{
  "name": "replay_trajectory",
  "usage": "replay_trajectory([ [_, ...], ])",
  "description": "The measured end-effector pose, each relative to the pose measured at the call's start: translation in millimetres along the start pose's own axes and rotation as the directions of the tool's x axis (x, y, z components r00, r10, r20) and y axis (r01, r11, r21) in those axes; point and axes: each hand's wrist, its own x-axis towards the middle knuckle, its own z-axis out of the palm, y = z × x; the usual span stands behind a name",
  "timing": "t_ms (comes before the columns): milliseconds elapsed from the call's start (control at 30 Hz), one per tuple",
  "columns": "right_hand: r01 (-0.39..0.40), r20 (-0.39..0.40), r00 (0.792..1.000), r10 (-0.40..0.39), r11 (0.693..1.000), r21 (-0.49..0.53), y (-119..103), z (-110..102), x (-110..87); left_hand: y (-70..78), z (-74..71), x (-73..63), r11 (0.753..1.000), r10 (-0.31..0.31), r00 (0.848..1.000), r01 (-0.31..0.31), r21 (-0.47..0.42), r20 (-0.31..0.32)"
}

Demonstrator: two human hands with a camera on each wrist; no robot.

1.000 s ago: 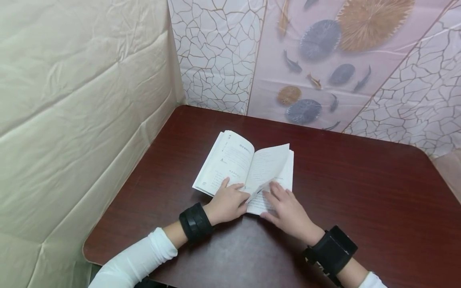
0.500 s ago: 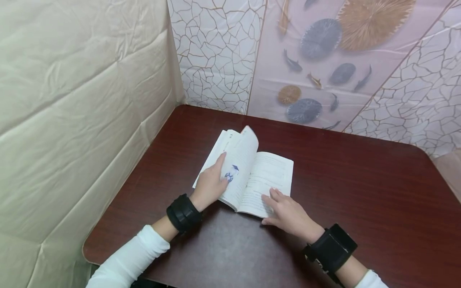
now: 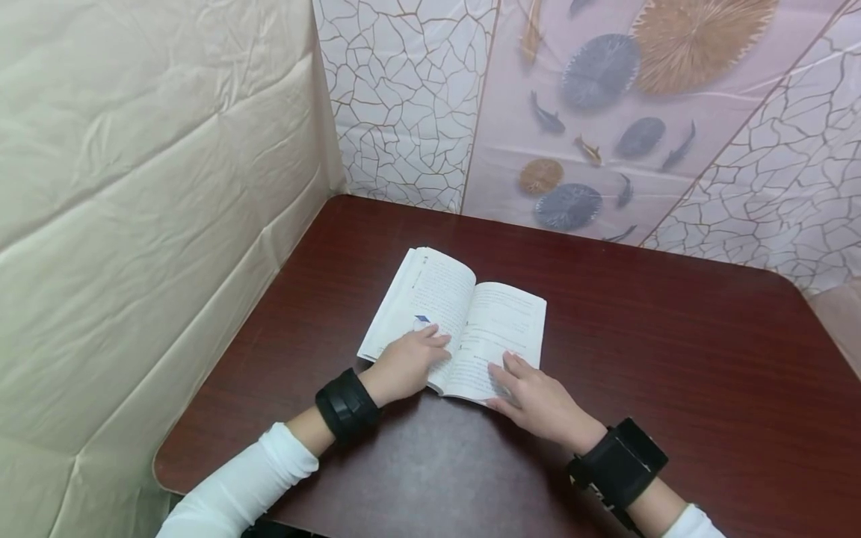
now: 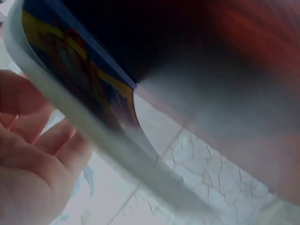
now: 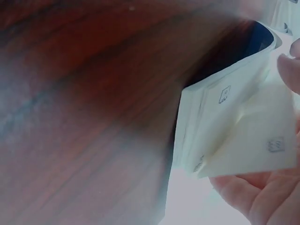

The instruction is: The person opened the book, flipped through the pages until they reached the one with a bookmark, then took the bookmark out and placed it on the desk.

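A paperback book (image 3: 430,280) lies spread wide on the brown table, its printed pages facing up. My left hand (image 3: 406,366) rests on the lower part of the left page, fingers extended toward the spine. A small blue picture shows just above those fingers. At the right page's lower corner is my right hand (image 3: 538,396), its fingers loosely extended over the paper and its thumb by the bottom edge. In the right wrist view, a raised page corner (image 5: 276,144) partly hides the fingers (image 5: 234,187). The left wrist view shows the book's colourful cover (image 4: 70,56) from below.
The brown table (image 3: 673,359) extends around the book. A pale cloth (image 3: 168,224) hangs along the left side, and a patterned backdrop (image 3: 403,104) stands behind the far edge. Both wrists wear black straps.
A page held up on the right has turned over to the left. My left hand swept left with it, then came down onto the left page. The right hand has barely moved.
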Motion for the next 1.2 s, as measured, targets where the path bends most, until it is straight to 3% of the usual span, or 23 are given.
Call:
replay_trajectory([
  [100, 0.029, -0.051, 0.998, -0.030, 1.000, -0.012, 0.9, 0.8, 0.3, 6.9, 4.1, 2.6, 0.999, 0.035, 0.998, -0.034, -0.018, 0.050],
  [200, 0.059, -0.095, 0.994, -0.060, 0.998, -0.013, 2.0, 1.3, 0.9, 12.9, 9.1, 5.3, 0.999, 0.032, 0.995, -0.029, -0.034, 0.090],
  [333, 0.083, -0.130, 0.988, -0.082, 0.997, 0.004, 3.9, 0.6, 0.9, 19.9, 11.7, 8.0, 1.000, 0.016, 0.996, -0.017, 0.005, 0.086],
  [567, 0.108, -0.237, 0.966, -0.103, 0.994, 0.008, 5.9, -0.5, 0.2, 28.6, 11.6, 10.4, 0.991, 0.046, 0.996, -0.054, 0.120, 0.072],
  [700, 0.070, -0.325, 0.944, -0.060, 0.997, 0.020, 3.1, -0.8, 0.7, 30.0, 11.4, 10.8, 0.992, 0.038, 0.997, -0.045, 0.117, 0.061],
  [867, -0.034, -0.459, 0.882, 0.109, 0.985, 0.168, -0.6, -1.2, 4.4, 29.5, 12.1, 10.2, 0.994, 0.039, 0.999, -0.043, 0.097, 0.034],
  [967, -0.108, -0.429, 0.878, 0.215, 0.960, 0.259, -1.6, -1.0, 6.0, 29.0, 13.3, 9.9, 0.995, 0.036, 0.999, -0.038, 0.088, 0.026],
  [1100, -0.203, -0.282, 0.916, 0.286, 0.935, 0.292, -0.9, 0.2, 4.4, 27.8, 15.1, 9.5, 0.998, 0.017, 1.000, -0.018, 0.063, 0.022],
  [1200, -0.238, -0.217, 0.927, 0.306, 0.926, 0.292, 0.4, 1.4, 2.9, 26.6, 15.6, 9.8, 1.000, 0.004, 1.000, -0.004, 0.027, 0.010],
])
